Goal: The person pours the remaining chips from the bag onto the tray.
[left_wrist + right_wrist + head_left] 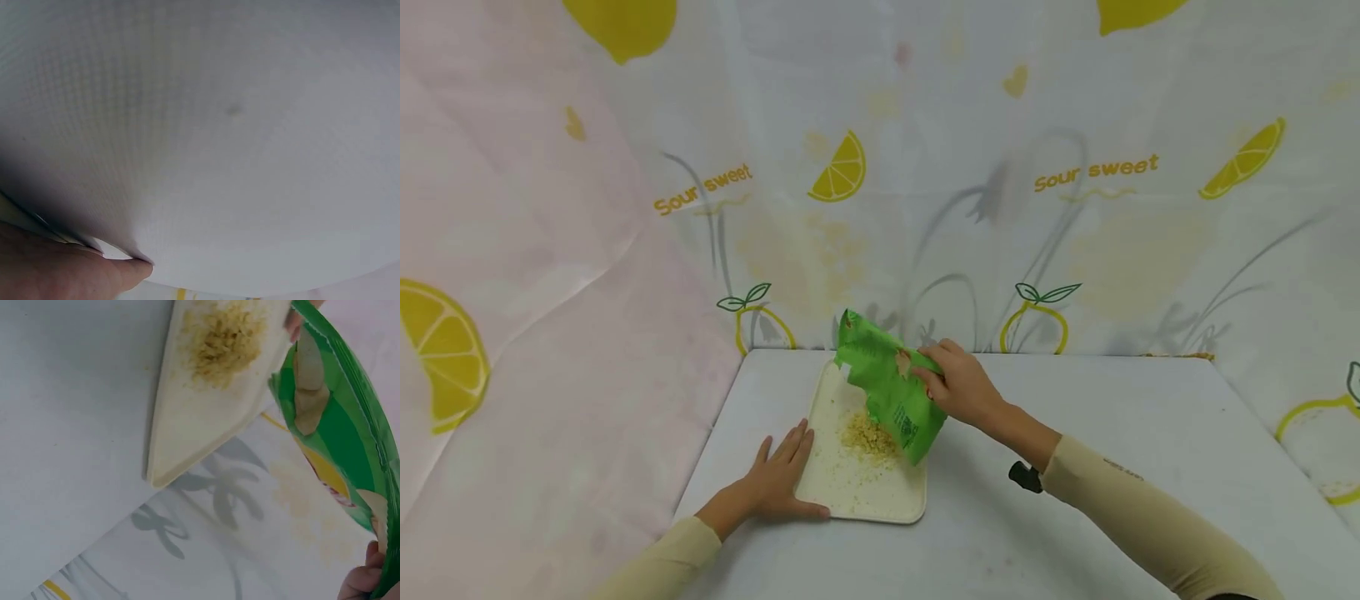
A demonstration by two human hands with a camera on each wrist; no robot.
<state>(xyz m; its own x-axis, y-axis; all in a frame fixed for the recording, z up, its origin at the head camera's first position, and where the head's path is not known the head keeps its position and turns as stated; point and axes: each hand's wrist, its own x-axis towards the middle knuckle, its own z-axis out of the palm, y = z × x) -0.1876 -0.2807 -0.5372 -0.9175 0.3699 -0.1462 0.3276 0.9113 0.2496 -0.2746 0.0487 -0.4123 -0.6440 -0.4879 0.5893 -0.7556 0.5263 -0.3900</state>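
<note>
My right hand (964, 385) grips a torn-open green bag (887, 375) by one end and holds it tilted above a cream tray (842, 492). Yellowish crumbs (867, 435) lie in a loose pile on the tray, partly behind the bag in the head view. In the right wrist view the bag (350, 419) hangs beside the pile of crumbs (226, 344), my fingers at its lower end. My left hand (778, 479) lies with straight, spread fingers against the tray's left edge. In the left wrist view only part of that hand (69, 272) shows at the lower left.
The tray stands on a white-covered table (1075, 492). A printed cloth (910, 233) with lemons and lettering hangs behind it and at the left side. A small black object (1024, 477) sits by the right wrist.
</note>
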